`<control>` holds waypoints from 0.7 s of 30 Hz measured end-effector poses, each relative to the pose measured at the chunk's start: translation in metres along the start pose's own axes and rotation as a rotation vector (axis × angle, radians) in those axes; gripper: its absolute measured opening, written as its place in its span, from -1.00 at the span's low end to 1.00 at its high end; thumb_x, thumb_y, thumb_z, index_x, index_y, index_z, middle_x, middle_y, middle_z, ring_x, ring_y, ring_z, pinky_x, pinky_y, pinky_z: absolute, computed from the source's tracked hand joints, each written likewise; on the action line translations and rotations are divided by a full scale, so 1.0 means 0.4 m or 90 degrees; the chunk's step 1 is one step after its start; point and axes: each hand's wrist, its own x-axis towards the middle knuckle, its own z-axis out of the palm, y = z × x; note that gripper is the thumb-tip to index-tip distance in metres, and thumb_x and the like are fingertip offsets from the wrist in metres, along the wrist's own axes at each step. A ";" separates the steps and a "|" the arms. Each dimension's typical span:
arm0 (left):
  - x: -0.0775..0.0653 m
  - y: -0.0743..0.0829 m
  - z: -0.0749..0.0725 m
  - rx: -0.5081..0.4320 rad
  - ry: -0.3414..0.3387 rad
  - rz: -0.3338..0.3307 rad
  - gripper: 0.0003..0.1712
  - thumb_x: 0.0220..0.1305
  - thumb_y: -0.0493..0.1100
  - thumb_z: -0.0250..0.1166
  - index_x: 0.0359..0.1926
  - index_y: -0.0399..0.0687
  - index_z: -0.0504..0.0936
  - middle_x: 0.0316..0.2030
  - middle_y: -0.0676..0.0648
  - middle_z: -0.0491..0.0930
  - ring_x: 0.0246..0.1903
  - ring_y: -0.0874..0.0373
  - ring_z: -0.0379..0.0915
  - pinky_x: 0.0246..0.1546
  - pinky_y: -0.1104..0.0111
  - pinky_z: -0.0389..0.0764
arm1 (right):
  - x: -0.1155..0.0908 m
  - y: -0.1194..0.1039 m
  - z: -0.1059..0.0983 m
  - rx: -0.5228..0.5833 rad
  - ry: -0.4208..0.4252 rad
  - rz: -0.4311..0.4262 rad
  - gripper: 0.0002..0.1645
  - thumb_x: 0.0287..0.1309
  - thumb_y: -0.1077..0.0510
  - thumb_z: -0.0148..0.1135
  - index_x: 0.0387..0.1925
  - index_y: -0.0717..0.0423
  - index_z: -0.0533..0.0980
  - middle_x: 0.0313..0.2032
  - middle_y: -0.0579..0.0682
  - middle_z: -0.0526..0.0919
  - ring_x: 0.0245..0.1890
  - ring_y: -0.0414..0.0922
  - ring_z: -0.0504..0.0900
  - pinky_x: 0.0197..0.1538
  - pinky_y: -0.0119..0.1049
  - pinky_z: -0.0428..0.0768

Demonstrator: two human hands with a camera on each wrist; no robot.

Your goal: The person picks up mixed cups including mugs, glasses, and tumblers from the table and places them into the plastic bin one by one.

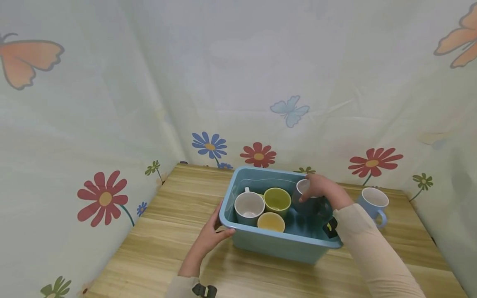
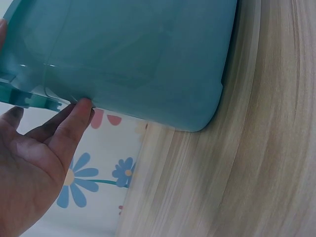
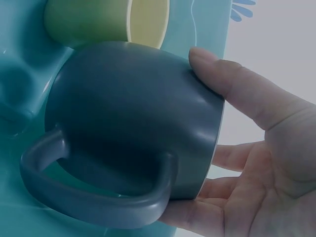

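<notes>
A blue plastic bin (image 1: 275,247) stands on the wooden table. My left hand (image 1: 210,239) grips its near left corner, thumb by the front rim and fingers against the end wall (image 2: 123,59). Inside the bin's right half, my right hand (image 1: 323,189) holds a dark grey-blue mug (image 3: 123,108) by its rim, thumb on the outside. The mug tilts, with its handle (image 3: 98,202) turned away from the fingers. Left of it in the bin stand a green mug (image 1: 277,200), a grey mug with a white inside (image 1: 249,207) and a yellow-lined cup (image 1: 271,222).
To the right of the bin, a light blue mug (image 1: 374,199) with a white inside stands upright on the table (image 1: 179,215). Behind the table hangs a pale curtain (image 1: 238,82) printed with flowers and butterflies.
</notes>
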 end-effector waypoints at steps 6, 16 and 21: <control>0.002 -0.001 0.000 -0.004 -0.004 -0.012 0.18 0.21 -0.03 0.52 0.65 0.01 -0.05 0.60 -0.28 0.10 0.43 -0.38 0.31 0.30 -0.22 0.51 | 0.006 0.007 0.005 -0.020 0.003 -0.012 0.05 -0.06 0.09 0.58 0.32 0.57 0.27 0.10 0.45 0.57 0.02 0.27 0.57 0.24 0.22 0.58; 0.002 0.001 0.001 -0.010 0.002 -0.026 0.19 0.20 -0.04 0.53 0.65 0.10 -0.03 0.60 -0.26 0.11 0.44 -0.36 0.30 0.30 -0.20 0.53 | 0.004 0.005 0.018 -0.021 0.014 -0.012 -0.09 -0.09 0.10 0.61 0.19 0.51 0.39 -0.03 0.37 0.64 -0.09 0.21 0.60 0.14 0.16 0.64; 0.001 0.003 0.002 -0.009 0.000 -0.026 0.18 0.20 -0.04 0.52 0.65 0.09 -0.03 0.60 -0.26 0.11 0.44 -0.37 0.29 0.30 -0.21 0.52 | 0.003 0.008 0.026 0.004 0.005 0.008 0.01 -0.05 0.11 0.61 0.31 0.50 0.31 0.10 0.41 0.59 -0.01 0.24 0.58 0.20 0.21 0.62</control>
